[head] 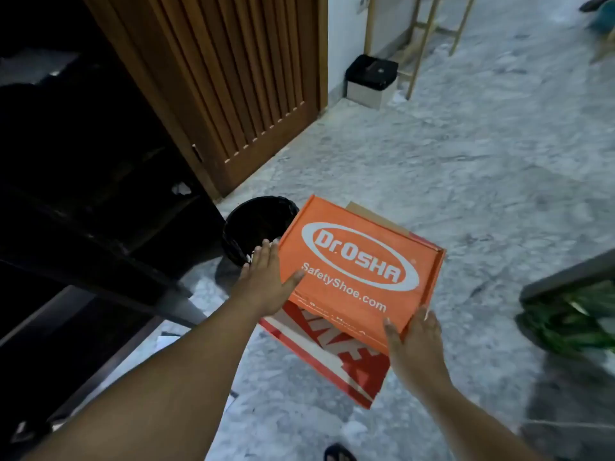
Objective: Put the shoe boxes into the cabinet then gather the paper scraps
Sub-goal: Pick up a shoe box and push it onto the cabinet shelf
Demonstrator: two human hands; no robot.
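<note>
From the head view, an orange shoe box [361,267] printed "Dr.OSHA" and "SafetyShoe.com" sits atop a red-and-white box [336,357] above the marble floor [482,168]. The left hand [266,281] and right hand [416,341] press its sides with straight fingers, beside a black bin [253,224].

Both bare forearms reach forward and down, converging toward the middle. The left hand [266,281] lies palm-inward with fingers straight and together, thumb spread to the right. The right hand [417,341] is lower and nearer, fingers extended upward, thumb angled up at the left.
</note>
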